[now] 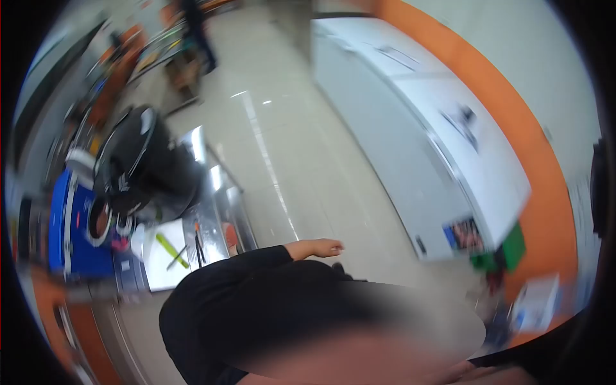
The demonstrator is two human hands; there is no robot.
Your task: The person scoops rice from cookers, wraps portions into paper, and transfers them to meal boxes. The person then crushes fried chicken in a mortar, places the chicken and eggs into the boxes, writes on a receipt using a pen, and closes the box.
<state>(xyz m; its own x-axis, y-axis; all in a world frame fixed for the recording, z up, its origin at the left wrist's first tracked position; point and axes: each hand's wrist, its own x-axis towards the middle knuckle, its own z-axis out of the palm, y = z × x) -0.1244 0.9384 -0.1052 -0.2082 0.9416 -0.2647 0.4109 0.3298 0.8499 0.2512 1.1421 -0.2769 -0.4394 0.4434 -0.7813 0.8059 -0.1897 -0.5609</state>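
Note:
My left hand reaches out from a black sleeve over the tiled floor. Its fingers look loosely extended, and I see nothing in them. Large, blurred skin along the bottom edge seems to be my right arm or hand close to the camera; its fingers cannot be made out. Left of my sleeve, a white cutting board lies on a steel table. A green-handled knife and a dark, slim tool with an orange end lie there.
A large black bin-like container stands behind the board, beside a blue box. Across the aisle is a long white chest freezer, with a green crate at its near end. A person stands far off at the top.

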